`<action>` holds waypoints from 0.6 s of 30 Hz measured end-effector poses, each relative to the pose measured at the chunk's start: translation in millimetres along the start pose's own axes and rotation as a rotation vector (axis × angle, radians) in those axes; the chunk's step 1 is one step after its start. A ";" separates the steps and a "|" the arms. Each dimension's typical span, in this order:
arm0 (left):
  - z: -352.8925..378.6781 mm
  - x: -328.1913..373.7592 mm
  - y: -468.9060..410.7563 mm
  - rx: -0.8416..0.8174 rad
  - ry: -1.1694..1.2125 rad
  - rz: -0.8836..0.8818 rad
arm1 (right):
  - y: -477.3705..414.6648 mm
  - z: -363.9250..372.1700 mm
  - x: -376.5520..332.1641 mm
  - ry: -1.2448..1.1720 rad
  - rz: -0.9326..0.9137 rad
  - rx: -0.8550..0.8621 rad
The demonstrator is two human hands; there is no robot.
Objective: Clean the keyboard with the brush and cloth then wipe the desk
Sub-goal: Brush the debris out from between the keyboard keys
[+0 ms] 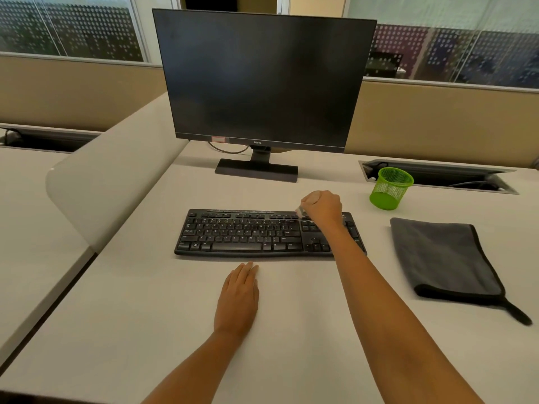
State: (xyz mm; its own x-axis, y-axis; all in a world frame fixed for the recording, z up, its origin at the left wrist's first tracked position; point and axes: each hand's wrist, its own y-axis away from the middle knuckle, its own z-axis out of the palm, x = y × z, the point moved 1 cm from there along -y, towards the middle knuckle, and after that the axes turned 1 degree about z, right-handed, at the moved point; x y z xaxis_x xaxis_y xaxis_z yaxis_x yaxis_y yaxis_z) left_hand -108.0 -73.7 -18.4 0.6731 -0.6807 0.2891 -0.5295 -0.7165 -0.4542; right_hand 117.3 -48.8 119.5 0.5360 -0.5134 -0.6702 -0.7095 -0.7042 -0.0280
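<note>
I read the right hand (322,207) as fisted round a small pale brush (300,212), only its tip showing, at the back edge of the flat black plastic keyboard (242,233). The left hand (237,295) lies flat, fingers straight, on the pale desk (291,339) just in front of the keyboard. The folded grey microfibre cloth (443,258), right of the keyboard, looks soft and light; I'd pinch a hemmed corner.

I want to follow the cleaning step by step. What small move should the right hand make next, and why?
Probably a sweep of the brush leftward along the top key row. The right hand grips it in a fist over the upper right part of the keyboard, most keys lie to its left, and the cloth lies folded aside on the desk.
</note>
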 end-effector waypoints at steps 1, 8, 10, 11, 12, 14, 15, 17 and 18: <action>-0.8 0.5 0.2 -0.003 0.002 -0.004 | 0.3 2.8 2.8 0.052 0.009 -0.033; -3.0 1.8 0.6 -0.017 -0.002 -0.017 | 11.8 -2.5 7.9 0.400 0.001 -0.307; -4.0 2.9 0.3 -0.016 -0.001 -0.023 | 14.3 -10.8 11.9 0.256 0.081 -0.378; -4.5 3.2 0.0 -0.014 -0.001 -0.024 | 12.1 -13.8 13.9 0.187 0.120 -0.348; -4.7 3.1 0.1 -0.014 -0.003 -0.022 | 7.9 -16.1 14.1 0.138 0.132 -0.268; -4.9 3.5 0.8 -0.020 -0.008 -0.018 | 0.8 -15.9 15.1 0.040 0.120 -0.062; -4.8 3.4 0.5 -0.022 -0.008 -0.017 | 0.3 -13.8 14.9 -0.033 0.118 0.009; -3.5 3.0 0.0 -0.028 -0.004 0.000 | 4.9 -5.1 15.8 -0.169 0.096 0.042; -2.7 2.8 0.3 -0.033 -0.006 0.016 | 7.7 -0.4 17.6 -0.198 0.077 0.025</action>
State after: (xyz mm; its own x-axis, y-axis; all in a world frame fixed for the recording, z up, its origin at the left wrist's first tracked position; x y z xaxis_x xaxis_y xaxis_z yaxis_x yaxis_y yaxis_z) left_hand -107.7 -76.2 -15.4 0.6672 -0.6914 0.2770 -0.5570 -0.7100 -0.4308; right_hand 121.4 -63.5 107.8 0.3810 -0.4569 -0.8038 -0.7574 -0.6529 0.0122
